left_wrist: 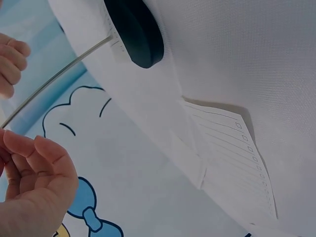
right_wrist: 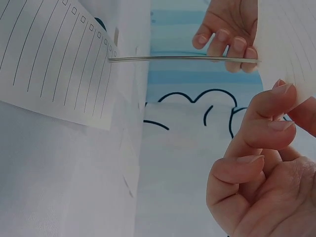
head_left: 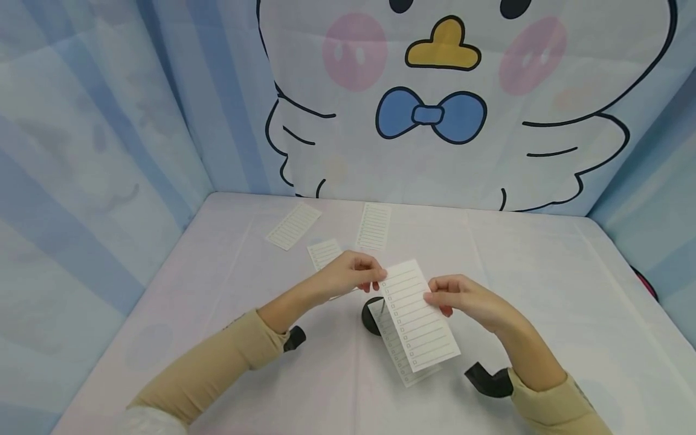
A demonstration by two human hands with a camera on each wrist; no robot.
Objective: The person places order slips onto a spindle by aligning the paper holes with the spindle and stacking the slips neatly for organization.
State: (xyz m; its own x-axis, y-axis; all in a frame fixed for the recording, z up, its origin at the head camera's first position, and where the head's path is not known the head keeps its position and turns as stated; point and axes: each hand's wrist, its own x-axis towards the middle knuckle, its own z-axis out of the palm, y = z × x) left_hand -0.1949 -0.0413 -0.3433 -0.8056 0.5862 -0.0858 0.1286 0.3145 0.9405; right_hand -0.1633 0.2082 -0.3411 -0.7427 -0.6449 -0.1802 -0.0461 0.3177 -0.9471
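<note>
A checklist sheet (head_left: 421, 320) with lines and small boxes is held up between both hands. My left hand (head_left: 356, 271) pinches its upper left corner, and my right hand (head_left: 469, 302) pinches its right edge. Beneath it stands a bill spike with a round black base (head_left: 370, 318) and a thin metal rod (right_wrist: 182, 59). A second checklist sheet (head_left: 393, 345) sits low on that rod, overlapping the base. In the right wrist view the rod reaches up to the held sheet (right_wrist: 286, 44) beside my left fingers; I cannot tell whether its tip pierces the paper.
Three more checklist sheets lie farther back on the white table: one at the left (head_left: 293, 226), one in the middle (head_left: 373, 225), and a nearer one (head_left: 324, 252) partly behind my left hand. A printed curtain (head_left: 435, 169) rises behind the table.
</note>
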